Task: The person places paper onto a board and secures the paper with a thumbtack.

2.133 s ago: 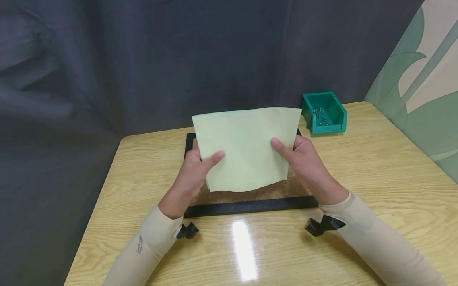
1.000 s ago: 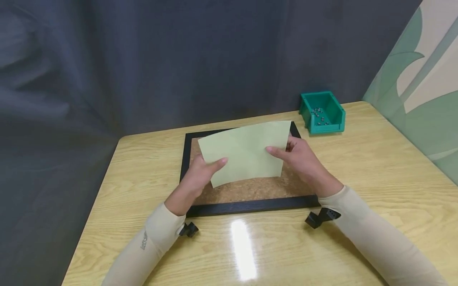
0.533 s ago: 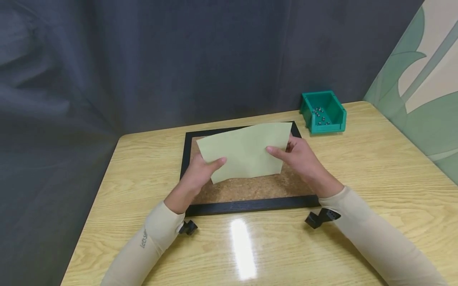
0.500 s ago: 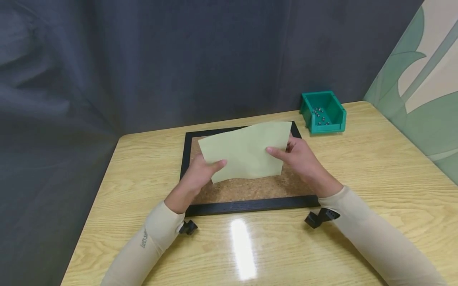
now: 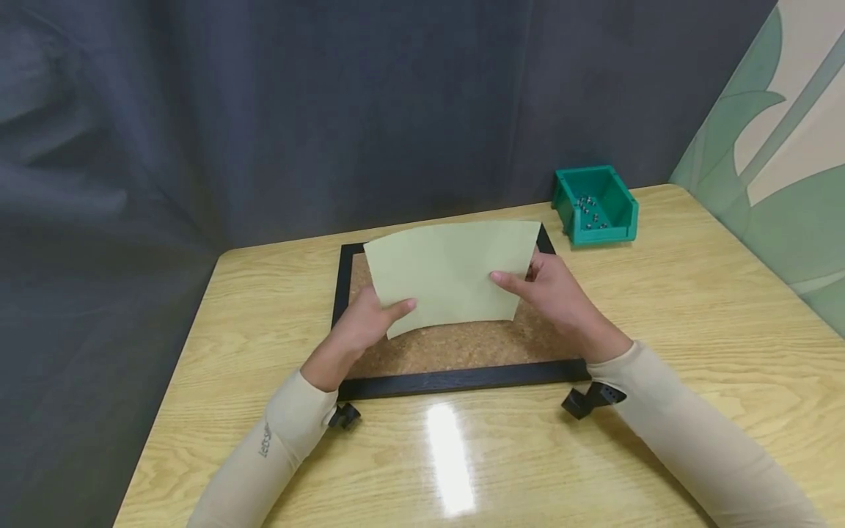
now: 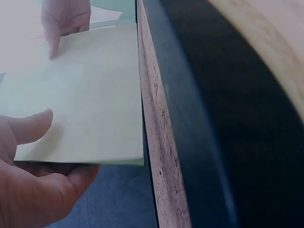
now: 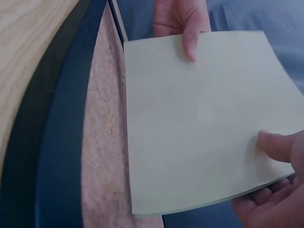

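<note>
A pale yellow sheet of paper [image 5: 455,271] is held between both hands over a black-framed cork board [image 5: 455,348]. My left hand [image 5: 363,319] pinches its left side, thumb on top and fingers underneath. At the right side my right hand [image 5: 557,293] grips it the same way. In the left wrist view the paper [image 6: 90,95] lies close over the cork, its near edge beside the board's frame. The right wrist view shows the paper [image 7: 194,123] bowed slightly, with the fingers partly hidden beneath it.
A green plastic bin [image 5: 594,205] with several small metallic pieces in it stands at the back right of the wooden table [image 5: 277,308]. Behind the table hangs a dark curtain [image 5: 383,110]. A patterned wall panel [image 5: 785,161] rises at the right.
From about two seconds ago, the paper has been lowered and tilted flatter over the cork board, with both hands still holding it. In the last half second its left end rises slightly.
</note>
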Available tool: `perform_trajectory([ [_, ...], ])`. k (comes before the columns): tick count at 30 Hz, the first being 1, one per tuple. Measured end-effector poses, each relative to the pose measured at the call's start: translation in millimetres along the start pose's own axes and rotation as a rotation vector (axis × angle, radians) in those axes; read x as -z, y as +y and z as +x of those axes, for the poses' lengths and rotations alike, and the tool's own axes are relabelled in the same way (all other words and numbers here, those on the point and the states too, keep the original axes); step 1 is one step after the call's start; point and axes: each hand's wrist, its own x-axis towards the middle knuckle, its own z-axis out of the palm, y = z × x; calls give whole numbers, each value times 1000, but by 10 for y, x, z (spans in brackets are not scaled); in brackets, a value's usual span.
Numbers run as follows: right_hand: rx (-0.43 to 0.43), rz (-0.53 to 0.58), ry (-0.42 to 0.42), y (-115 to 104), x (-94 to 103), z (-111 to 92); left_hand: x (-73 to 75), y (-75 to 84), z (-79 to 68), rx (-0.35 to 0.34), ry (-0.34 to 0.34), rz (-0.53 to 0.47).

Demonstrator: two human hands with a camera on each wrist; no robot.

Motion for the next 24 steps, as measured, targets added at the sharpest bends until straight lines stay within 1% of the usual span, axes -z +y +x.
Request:
perform_trajectory([
  [3, -10, -5, -15, 21, -21, 6, -5, -24, 7, 9, 6, -1],
  [7, -30, -1, -19, 25, -43, 4, -23, -47, 24, 3, 2, -26],
  [12, -39, 17, -19, -11, -47, -11, -22, -18, 23, 24, 18, -47],
  [15, -29, 29, -21, -19, -43, -17, -16, -11, 22, 15, 22, -51],
  [17, -31, 34, -24, -15, -48, -18, -14, -17, 20, 5, 16, -24],
  [21, -40, 39, -35, 21, -66, -9, -13, -48, 23, 27, -6, 41],
  [24, -46, 26, -32, 26, -66, -2, 3, -47, 24, 27, -23, 83],
])
